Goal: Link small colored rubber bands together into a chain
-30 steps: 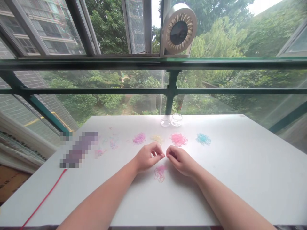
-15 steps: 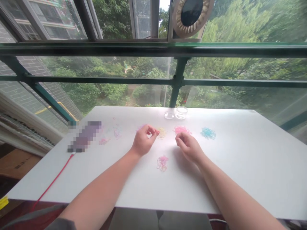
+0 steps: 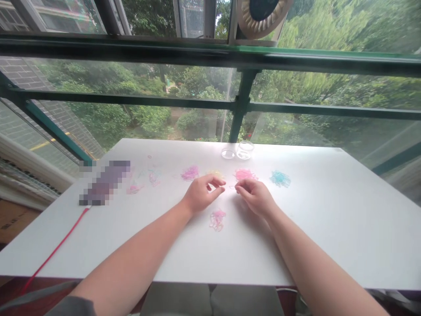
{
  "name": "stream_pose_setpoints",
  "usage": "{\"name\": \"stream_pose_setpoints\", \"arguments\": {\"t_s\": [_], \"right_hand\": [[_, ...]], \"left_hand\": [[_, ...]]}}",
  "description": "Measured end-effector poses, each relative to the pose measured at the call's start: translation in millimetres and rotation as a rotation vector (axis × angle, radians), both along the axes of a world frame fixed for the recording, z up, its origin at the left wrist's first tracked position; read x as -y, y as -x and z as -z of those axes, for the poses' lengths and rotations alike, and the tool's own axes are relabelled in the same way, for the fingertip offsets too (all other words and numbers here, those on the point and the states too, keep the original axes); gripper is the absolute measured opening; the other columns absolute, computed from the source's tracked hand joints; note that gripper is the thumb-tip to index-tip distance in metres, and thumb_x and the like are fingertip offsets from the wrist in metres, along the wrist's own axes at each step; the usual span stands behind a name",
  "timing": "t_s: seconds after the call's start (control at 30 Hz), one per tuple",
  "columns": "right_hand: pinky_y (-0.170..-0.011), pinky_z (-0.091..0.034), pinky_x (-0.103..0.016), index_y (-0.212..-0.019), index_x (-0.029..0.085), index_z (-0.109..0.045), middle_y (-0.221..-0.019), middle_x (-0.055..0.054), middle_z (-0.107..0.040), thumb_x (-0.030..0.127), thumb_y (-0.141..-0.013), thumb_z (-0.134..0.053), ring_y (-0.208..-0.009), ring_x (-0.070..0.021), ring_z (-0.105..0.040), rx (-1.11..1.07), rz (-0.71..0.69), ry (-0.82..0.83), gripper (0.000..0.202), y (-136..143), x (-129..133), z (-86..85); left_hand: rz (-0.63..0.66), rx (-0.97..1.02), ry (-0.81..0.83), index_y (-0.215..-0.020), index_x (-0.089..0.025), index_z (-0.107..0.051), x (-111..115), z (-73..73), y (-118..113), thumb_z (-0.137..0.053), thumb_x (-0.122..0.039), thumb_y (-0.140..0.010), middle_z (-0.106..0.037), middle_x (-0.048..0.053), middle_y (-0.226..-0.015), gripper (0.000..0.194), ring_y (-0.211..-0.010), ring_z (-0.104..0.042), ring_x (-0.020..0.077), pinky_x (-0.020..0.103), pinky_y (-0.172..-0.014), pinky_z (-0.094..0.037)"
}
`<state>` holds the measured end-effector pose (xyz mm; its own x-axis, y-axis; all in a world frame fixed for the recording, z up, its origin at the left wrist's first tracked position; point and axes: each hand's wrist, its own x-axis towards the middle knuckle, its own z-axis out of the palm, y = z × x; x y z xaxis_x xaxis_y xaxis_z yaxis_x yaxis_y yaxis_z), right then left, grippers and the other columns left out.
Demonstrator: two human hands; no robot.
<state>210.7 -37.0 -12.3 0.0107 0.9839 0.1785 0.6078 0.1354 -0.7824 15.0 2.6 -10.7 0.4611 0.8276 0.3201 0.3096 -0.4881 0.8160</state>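
Observation:
My right hand (image 3: 255, 196) is closed in a pinch, and a thin pink rubber band (image 3: 231, 187) sticks out from its fingertips to the left. Facing it, my left hand (image 3: 204, 193) has thumb and forefinger a little apart, with nothing visible between them. Behind the left hand lies a yellow heap of rubber bands (image 3: 215, 174), partly hidden by the fingers. A pink heap (image 3: 246, 174) sits just beyond my right hand. Left of the yellow one is a purple heap (image 3: 190, 173). A mixed pink and pale pile (image 3: 217, 220) lies nearer to me, between my forearms.
A blue heap (image 3: 280, 178) lies to the right. Scattered bands (image 3: 153, 178) lie on the left, beside a blurred-out dark device (image 3: 107, 182) with a red cable (image 3: 57, 248). A clear round container (image 3: 245, 150) and its lid (image 3: 227, 153) stand at the white table's (image 3: 329, 237) back edge.
My left thumb and forefinger have parted from their pinch, and the hands are closer together. A pink band now shows at my right fingertips. The view has tilted down slightly.

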Motion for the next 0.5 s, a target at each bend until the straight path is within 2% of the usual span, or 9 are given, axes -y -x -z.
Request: {"name": "stream_pose_setpoints", "arguments": {"t_s": [0.1, 0.2, 0.33, 0.5], "right_hand": [[-0.058, -0.04, -0.027, -0.076, 0.018, -0.066, -0.07, -0.003, -0.064, 0.031, -0.075, -0.052, -0.058, -0.0137, -0.05, 0.126, 0.166, -0.072, 0.018, -19.3, -6.5, 3.5], [-0.063, -0.04, -0.029, -0.075, 0.019, -0.068, -0.076, -0.004, -0.064, 0.03, -0.074, -0.052, -0.06, -0.0145, -0.05, 0.217, 0.257, -0.092, 0.02, -35.9, -11.8, 6.2], [-0.066, -0.04, -0.03, -0.074, 0.018, -0.068, -0.077, -0.004, -0.064, 0.028, -0.073, -0.051, -0.062, -0.0149, -0.051, 0.256, 0.288, -0.083, 0.02, -44.7, -15.0, 8.1], [-0.058, -0.04, -0.028, -0.075, 0.018, -0.067, -0.07, -0.003, -0.065, 0.029, -0.07, -0.054, -0.055, -0.0136, -0.05, 0.212, 0.311, -0.053, 0.017, -45.2, -15.1, 8.2]], "left_hand": [[-0.044, -0.029, -0.013, -0.086, -0.018, -0.063, -4.7, 2.1, 7.8, -0.057, -0.029, -0.077, -0.069, 0.005, -0.092, 0.016, -0.079, -0.063, 0.0148, 0.026, -0.066, -0.046], [-0.074, -0.055, -0.018, -0.086, -0.018, -0.063, -8.6, 4.2, 13.6, -0.056, -0.03, -0.077, -0.068, 0.004, -0.087, 0.016, -0.076, -0.061, 0.0145, 0.025, -0.065, -0.046], [-0.062, -0.074, -0.028, -0.085, -0.018, -0.063, -8.1, 2.3, 13.9, -0.054, -0.03, -0.078, -0.067, 0.003, -0.084, 0.016, -0.076, -0.061, 0.0143, 0.025, -0.065, -0.045], [-0.004, -0.12, -0.023, -0.08, -0.018, -0.063, -3.0, -2.6, 12.6, -0.053, -0.03, -0.077, -0.067, 0.003, -0.082, 0.016, -0.073, -0.06, 0.0144, 0.026, -0.063, -0.044]]}}
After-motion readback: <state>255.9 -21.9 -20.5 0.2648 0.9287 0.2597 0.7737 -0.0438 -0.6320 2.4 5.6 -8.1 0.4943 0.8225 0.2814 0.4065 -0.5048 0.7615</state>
